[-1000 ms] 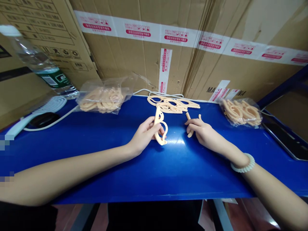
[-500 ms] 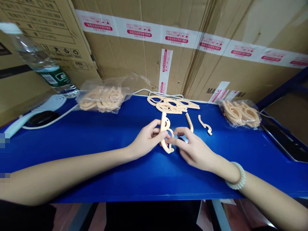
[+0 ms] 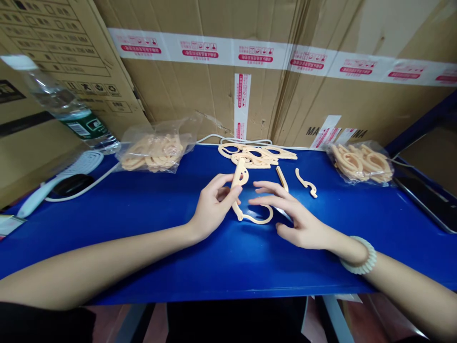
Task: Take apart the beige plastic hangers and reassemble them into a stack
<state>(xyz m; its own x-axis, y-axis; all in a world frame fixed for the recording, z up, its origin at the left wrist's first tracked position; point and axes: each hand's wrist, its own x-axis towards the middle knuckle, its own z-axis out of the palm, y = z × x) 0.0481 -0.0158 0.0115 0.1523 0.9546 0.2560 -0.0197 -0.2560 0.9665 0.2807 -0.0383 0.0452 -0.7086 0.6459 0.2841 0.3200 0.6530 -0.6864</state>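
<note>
My left hand (image 3: 214, 205) is closed on a beige plastic folding hanger (image 3: 237, 174), with thumb and fingers pinching its upright arm. From the lower end of that arm a curved piece (image 3: 263, 221) swings out to the right, and the two look joined at a pivot. My right hand (image 3: 298, 214) is open just right of the hanger, fingers apart and holding nothing. A shiny object is partly hidden under the right hand. Beyond it lie a loose straight arm (image 3: 281, 177) and a loose hook-shaped piece (image 3: 306, 183).
Several beige hangers (image 3: 255, 156) lie piled at the back. Clear bags of beige parts rest at left (image 3: 153, 152) and right (image 3: 360, 164). A water bottle (image 3: 78, 119), a hairbrush (image 3: 66, 176) and a black mouse (image 3: 73, 185) stand left; a phone (image 3: 426, 202) lies right. Cardboard boxes (image 3: 200, 90) wall the back.
The curved piece has swung out to the right from the hanger's lower end. My right hand has let go and its fingers have spread. The left hand has shifted slightly left.
</note>
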